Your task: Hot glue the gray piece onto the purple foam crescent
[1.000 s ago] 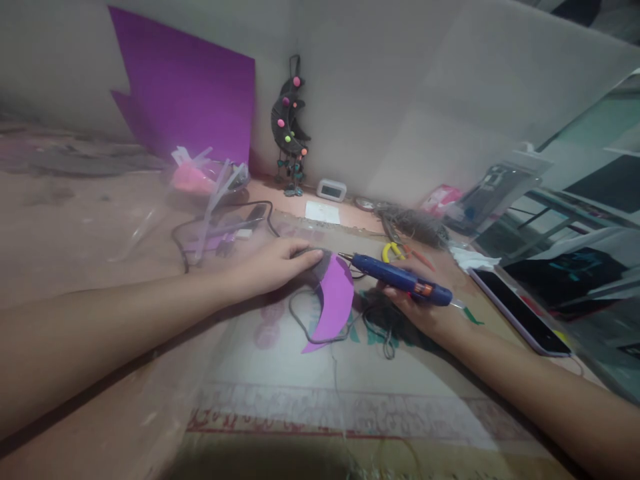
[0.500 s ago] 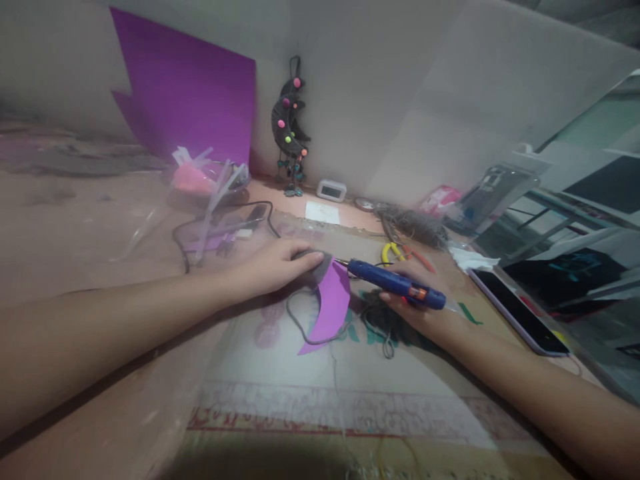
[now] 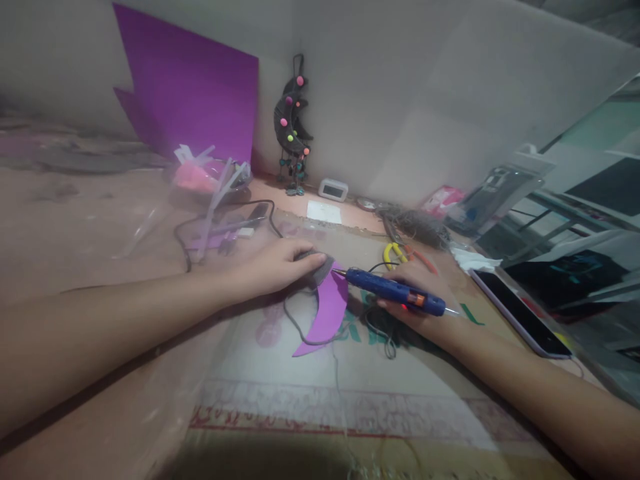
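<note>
A purple crescent (image 3: 331,303) has its upper end wrapped in grey yarn (image 3: 324,269). My left hand (image 3: 295,263) is closed on that wrapped end, thumb on top. In my right hand (image 3: 411,293) is a blue hot glue gun (image 3: 387,287), with a clear glue stick poking out of its back. Its metal nozzle points left and meets the crescent close to the edge of the yarn; whether it touches I cannot tell. A loose strand of yarn loops below the crescent and over its lower part. Some of my right fingers are hidden by the glue gun.
At the back, a decorated dark crescent (image 3: 293,123) hangs by a purple sheet (image 3: 195,87) and a small white clock (image 3: 333,190). Scissors with yellow and orange handles (image 3: 393,255) and grey yarn (image 3: 417,227) lie beyond my right hand. A phone (image 3: 520,313) lies to the right.
The glue gun's nozzle has shifted slightly down and left, from the crescent's upper edge onto its purple face. The crescent has tilted a little. My left hand keeps its hold.
</note>
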Demonstrator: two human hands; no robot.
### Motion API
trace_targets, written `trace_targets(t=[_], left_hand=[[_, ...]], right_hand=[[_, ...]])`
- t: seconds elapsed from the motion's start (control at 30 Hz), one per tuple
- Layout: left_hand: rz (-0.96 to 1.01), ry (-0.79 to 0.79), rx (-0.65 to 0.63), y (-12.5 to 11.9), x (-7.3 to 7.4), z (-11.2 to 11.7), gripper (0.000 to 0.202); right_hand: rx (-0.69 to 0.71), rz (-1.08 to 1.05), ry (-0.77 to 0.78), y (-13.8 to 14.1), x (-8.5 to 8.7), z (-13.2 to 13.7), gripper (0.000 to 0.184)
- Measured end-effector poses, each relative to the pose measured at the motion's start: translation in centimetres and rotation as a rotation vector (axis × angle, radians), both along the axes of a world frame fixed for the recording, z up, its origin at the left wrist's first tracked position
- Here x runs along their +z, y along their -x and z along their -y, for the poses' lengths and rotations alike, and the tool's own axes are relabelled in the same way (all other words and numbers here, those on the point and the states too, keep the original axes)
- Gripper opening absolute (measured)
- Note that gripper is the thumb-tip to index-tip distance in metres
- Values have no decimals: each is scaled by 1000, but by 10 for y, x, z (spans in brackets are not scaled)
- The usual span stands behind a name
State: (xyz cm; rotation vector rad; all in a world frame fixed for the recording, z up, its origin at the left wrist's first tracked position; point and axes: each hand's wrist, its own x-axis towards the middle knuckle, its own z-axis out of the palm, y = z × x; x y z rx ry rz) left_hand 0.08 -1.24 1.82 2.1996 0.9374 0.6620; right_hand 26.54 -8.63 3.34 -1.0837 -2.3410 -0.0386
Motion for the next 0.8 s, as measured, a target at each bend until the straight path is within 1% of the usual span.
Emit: trace_targets(t=[0.27,0.43,0.63,0.8], left_hand=[[-2,8,-3,-1,0,1,34],[1,-2,-10,0,-1,0,35],[-22,-6,-6,-1,1,1,34],[-12,5,-16,-1,1,1,34]], right_hand=[[-31,84,16,1,0,2,19],[-48,91,20,1,1,3,22],[-59,77,28,2,1,3,20],[-44,58,13,2,1,3,21]])
